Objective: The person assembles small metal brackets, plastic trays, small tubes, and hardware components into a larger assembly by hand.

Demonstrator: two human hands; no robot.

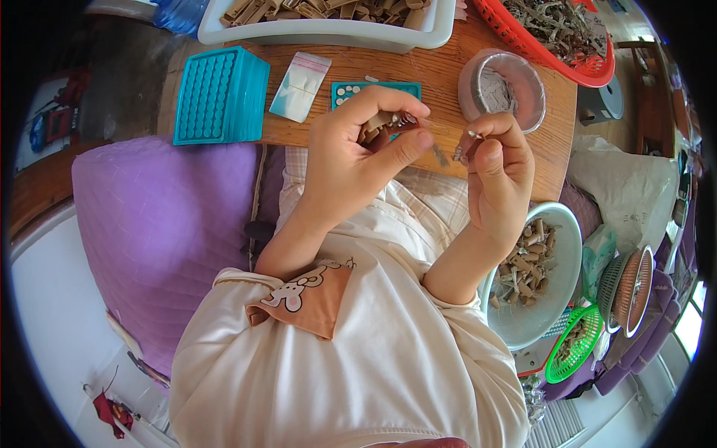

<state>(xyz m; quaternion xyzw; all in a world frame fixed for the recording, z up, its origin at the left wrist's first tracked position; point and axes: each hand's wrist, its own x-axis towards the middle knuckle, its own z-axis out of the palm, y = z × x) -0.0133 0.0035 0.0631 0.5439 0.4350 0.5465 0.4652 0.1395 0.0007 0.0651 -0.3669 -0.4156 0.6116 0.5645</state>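
Left of round tub (526,75), left hand (347,142) curls round tan pieces (379,125); below tub, right hand (499,166) pinches small pale bit (474,135). Light pinch, steady cup advisable.

One left hand (340,149), one right hand (502,175), one white tub (321,37), one red basket (601,69), one green basket (590,340), one pale basin (523,325) and one desk (429,67) are counted.

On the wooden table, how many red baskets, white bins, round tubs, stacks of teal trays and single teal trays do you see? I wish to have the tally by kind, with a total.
Red basket: 1
White bin: 1
Round tub: 1
Stack of teal trays: 1
Single teal tray, partly hidden by the left hand: 1
Total: 5
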